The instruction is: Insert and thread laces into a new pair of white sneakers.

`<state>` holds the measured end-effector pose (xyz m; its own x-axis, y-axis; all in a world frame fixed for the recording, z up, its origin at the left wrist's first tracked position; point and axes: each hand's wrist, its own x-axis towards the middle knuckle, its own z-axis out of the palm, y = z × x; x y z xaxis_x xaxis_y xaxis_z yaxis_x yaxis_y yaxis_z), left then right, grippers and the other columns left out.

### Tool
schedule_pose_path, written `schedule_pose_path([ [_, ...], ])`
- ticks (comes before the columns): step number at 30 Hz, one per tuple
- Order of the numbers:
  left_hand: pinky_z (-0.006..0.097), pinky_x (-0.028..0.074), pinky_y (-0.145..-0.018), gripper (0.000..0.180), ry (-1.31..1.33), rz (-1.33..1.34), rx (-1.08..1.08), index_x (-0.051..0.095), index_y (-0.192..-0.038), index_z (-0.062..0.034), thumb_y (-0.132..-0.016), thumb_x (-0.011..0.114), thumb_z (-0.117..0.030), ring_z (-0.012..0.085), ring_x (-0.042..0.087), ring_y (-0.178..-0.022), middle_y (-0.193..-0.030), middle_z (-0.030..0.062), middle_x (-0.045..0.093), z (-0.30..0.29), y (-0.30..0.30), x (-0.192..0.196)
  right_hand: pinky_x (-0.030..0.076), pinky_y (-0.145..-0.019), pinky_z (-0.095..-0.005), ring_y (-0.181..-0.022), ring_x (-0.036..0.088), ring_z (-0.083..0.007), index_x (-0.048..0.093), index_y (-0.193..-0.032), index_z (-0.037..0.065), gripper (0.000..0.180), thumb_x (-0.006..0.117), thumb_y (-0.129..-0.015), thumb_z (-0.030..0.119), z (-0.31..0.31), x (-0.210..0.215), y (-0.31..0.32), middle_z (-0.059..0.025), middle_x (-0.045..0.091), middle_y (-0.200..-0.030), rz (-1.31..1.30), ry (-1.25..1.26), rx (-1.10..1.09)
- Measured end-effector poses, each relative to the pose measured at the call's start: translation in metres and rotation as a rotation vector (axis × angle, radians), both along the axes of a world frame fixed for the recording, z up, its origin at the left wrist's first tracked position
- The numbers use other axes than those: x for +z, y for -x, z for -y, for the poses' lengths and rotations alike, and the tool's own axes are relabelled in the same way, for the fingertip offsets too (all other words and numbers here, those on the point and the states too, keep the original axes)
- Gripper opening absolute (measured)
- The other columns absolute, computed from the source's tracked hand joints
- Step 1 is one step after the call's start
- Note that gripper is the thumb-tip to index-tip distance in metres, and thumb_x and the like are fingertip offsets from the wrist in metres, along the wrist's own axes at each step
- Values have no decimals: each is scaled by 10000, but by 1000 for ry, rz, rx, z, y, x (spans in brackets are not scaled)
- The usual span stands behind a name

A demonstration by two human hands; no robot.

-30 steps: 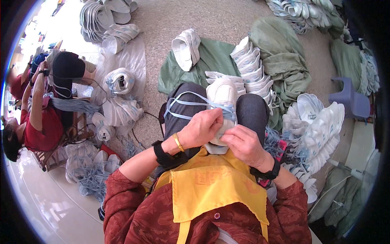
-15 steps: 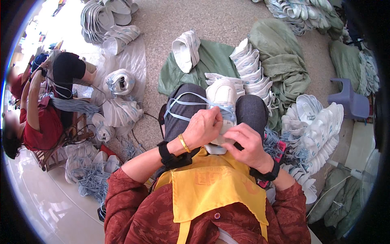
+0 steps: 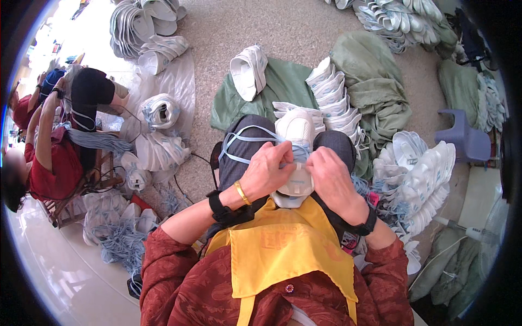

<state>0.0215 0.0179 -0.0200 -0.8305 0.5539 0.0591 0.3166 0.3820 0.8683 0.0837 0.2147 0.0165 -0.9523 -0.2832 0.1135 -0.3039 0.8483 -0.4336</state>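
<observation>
A white sneaker (image 3: 294, 126) sits between my knees, its toe pointing away from me. Light blue shoelace (image 3: 227, 142) crosses its front and loops out over my left knee. My left hand (image 3: 266, 169) is closed at the left edge of the lacing, with the lace running into its pinched fingers. On the opposite edge my right hand (image 3: 333, 176) is closed too, thumb and fingertips together; what they pinch is hidden. The shoe's padded tongue (image 3: 298, 179) shows between my hands, heel end toward my yellow apron (image 3: 288, 244).
Nested white shoe uppers (image 3: 334, 95) stand on green cloth (image 3: 285, 76) ahead. More uppers (image 3: 416, 176) are piled at right, near a blue-grey stool (image 3: 465, 136) and a fan (image 3: 478, 233). At left, a seated person in red (image 3: 51, 171) works beside bundled blue laces (image 3: 119, 242).
My right hand has moved up and forward from the shoe's tongue to the right edge of the lacing. My left hand stays near the lacing, shifting slightly.
</observation>
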Motion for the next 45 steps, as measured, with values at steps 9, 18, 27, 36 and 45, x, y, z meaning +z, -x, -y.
schedule_pose_path([
  [9, 293, 495, -736, 94, -33, 244, -122, 621, -879, -17, -907, 709, -37, 117, 598, -762, -788, 25, 618, 57, 34, 38, 555, -738, -305, -817, 697, -154, 608, -987, -6, 105, 603, -1042, 83, -74, 35, -24, -81, 701, -888, 560, 675, -338],
  [18, 244, 459, -759, 142, -315, 524, -58, 628, -928, -40, -971, 747, -104, 48, 537, -820, -875, -56, 592, 98, 66, 112, 602, -956, -376, -1056, 736, -223, 544, -1059, 36, 136, 497, -1128, 144, -33, 1, 4, -200, 674, -1314, 786, 1622, -239],
  [27, 239, 463, -790, 141, -240, 447, -120, 629, -956, -37, -973, 755, -99, 61, 565, -865, -911, -25, 604, 76, 56, 81, 487, -732, -262, -770, 546, -110, 572, -1040, 52, 121, 616, -1075, 159, -114, -9, -33, -45, 610, -959, 440, 1522, -551],
  [36, 332, 562, -818, 204, -128, 73, -293, 625, -1058, -3, -889, 738, 16, 211, 680, -941, -1011, 86, 666, 20, 23, 30, 477, -763, -264, -806, 513, -100, 580, -1135, -24, 98, 581, -1079, 55, -387, -23, -147, -46, 584, -999, -69, 1597, -811],
  [45, 439, 499, -883, 392, 70, -263, -162, 554, -1137, -32, -779, 682, 61, 375, 576, -1059, -1176, 156, 602, 10, 35, 19, 507, -796, -262, -884, 580, -117, 634, -1181, -20, 159, 601, -1079, 97, -351, -39, -123, -81, 654, -1080, -60, 1439, -900],
])
